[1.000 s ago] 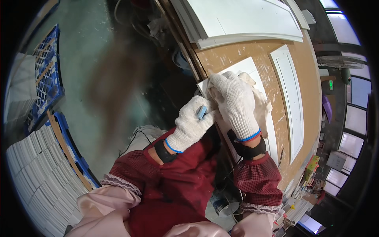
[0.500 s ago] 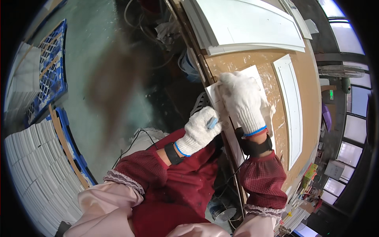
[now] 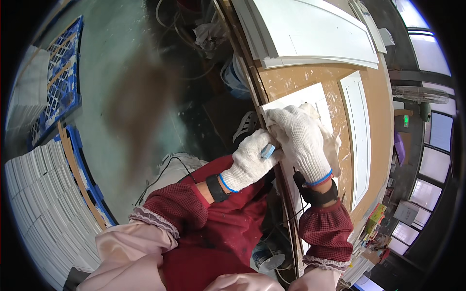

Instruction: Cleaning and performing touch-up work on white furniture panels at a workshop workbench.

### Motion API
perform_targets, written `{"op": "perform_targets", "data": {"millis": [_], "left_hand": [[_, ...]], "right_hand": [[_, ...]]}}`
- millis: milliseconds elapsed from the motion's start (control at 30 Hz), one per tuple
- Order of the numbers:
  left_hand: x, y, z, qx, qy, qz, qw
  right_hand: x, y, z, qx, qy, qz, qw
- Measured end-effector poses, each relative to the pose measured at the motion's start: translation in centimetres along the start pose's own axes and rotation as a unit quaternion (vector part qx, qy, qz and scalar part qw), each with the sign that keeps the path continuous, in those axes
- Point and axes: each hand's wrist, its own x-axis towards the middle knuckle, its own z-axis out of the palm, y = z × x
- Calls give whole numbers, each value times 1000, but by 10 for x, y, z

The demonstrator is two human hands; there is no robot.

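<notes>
A white knit glove with a blue cuff edge covers my left hand (image 3: pixel 247 162), which is closed at the table's edge with a small light-blue block (image 3: pixel 267 151) sticking out of its fist. My right hand (image 3: pixel 301 138), gloved the same way, bends its fingers over an off-white cloth (image 3: pixel 334 153) bunched beneath and beside it. Under that hand lies a white panel (image 3: pixel 318 92) near the table edge, its lower part mostly hidden by both hands. The fingertips of the right hand come close to the left glove; whether they touch cannot be made out.
On the brown worktable (image 3: pixel 284 77) a narrow white panel (image 3: pixel 358 136) lies to the right, and stacked white panels (image 3: pixel 310 31) lie at the far end. Left on the floor are blue pallets (image 3: pixel 73 72) and piled white boards (image 3: pixel 46 203). A bucket (image 3: pixel 235 77) stands beside the table.
My right hand and the cloth have slid nearer to me along the white panel, uncovering its far end. The left hand has shifted slightly right, still with the blue block.
</notes>
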Motion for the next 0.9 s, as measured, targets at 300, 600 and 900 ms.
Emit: {"op": "perform_targets", "data": {"millis": [300, 600, 900], "left_hand": [[2, -8, 5, 7, 19, 35, 999], [2, 5, -1, 4, -7, -32, 999], [3, 0, -5, 27, -12, 18, 999]], "right_hand": [[25, -2, 9, -43, 71, -24, 996], [28, -3, 21, 10, 166, -41, 985], [25, -11, 6, -22, 39, 50, 998]]}}
